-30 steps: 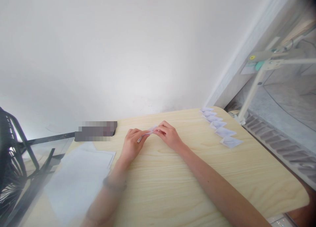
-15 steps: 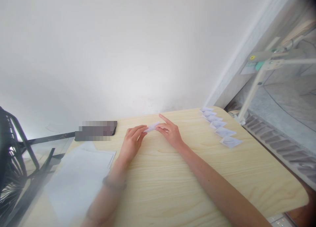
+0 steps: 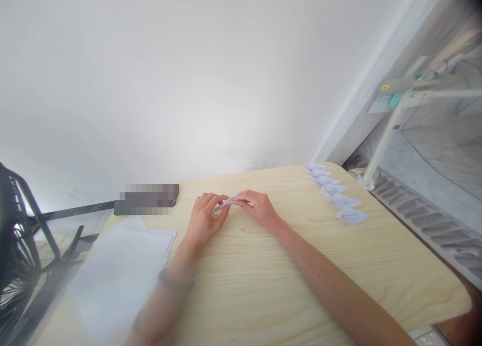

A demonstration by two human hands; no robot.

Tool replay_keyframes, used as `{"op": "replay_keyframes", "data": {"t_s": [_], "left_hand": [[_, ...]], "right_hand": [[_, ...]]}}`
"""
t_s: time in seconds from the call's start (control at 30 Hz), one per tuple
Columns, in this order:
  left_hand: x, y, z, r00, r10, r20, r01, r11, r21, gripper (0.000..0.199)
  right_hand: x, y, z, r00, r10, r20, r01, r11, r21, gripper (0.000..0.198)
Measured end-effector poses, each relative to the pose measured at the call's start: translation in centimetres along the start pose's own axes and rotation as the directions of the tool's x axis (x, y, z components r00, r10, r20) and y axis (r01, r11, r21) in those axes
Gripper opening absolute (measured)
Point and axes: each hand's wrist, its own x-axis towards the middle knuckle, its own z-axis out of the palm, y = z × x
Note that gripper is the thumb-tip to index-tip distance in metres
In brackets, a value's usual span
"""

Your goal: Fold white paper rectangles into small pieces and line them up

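Note:
A small piece of folded white paper (image 3: 225, 204) is held just above the wooden table (image 3: 286, 285), seen nearly edge-on. My left hand (image 3: 206, 218) grips its left end, thumb below and fingers curled over. At the other end, the fingertips of my right hand (image 3: 258, 205) pinch the paper. To the right, several folded white paper boats (image 3: 344, 201) stand in a slanting row toward the back edge. Loose white paper sheets (image 3: 116, 270) lie beside my left forearm.
A dark, partly pixelated flat object (image 3: 146, 199) lies at the table's back left. Behind the table rises a white wall (image 3: 226, 75). A black metal frame (image 3: 33, 210) is at the left, and a white metal stand (image 3: 391, 120) is beyond the right edge.
The folded paper has turned edge-on and shifted slightly left and down. My right index finger, stretched out before, has come down to the paper. My left thumb has moved along the paper's near side.

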Motion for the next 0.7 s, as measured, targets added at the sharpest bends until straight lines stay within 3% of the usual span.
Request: {"op": "replay_keyframes", "data": {"t_s": [0.1, 0.17, 0.27, 0.5, 0.7], "left_hand": [[0.09, 0.10, -0.07, 1.000, -0.018, 0.009, 0.018, 0.996, -0.089, 0.011], [0.12, 0.15, -0.12, 0.999, -0.040, 0.023, 0.043, 0.987, -0.153, 0.011], [0.07, 0.28, -0.11, 0.990, -0.134, 0.052, 0.142, 0.966, -0.215, 0.013], [-0.22, 0.44, 0.22, 0.923, -0.346, 0.167, 0.384, 0.828, -0.408, 0.029], [0.01, 0.28, 0.06, 0.842, -0.400, 0.362, 0.535, 0.707, -0.462, 0.035]], "right_hand": [[-0.11, 0.05, 0.28, 0.997, 0.077, -0.021, -0.075, 0.995, 0.068, 0.018], [-0.17, 0.18, 0.46, 0.986, 0.158, -0.049, -0.150, 0.979, 0.137, 0.030], [-0.16, 0.30, 0.50, 0.974, 0.216, -0.070, -0.201, 0.963, 0.177, 0.031], [-0.03, -0.05, 0.14, 0.980, 0.193, -0.054, -0.175, 0.955, 0.241, 0.019], [-0.13, -0.42, -0.03, 0.997, 0.077, 0.000, -0.076, 0.994, 0.082, 0.018]]}}
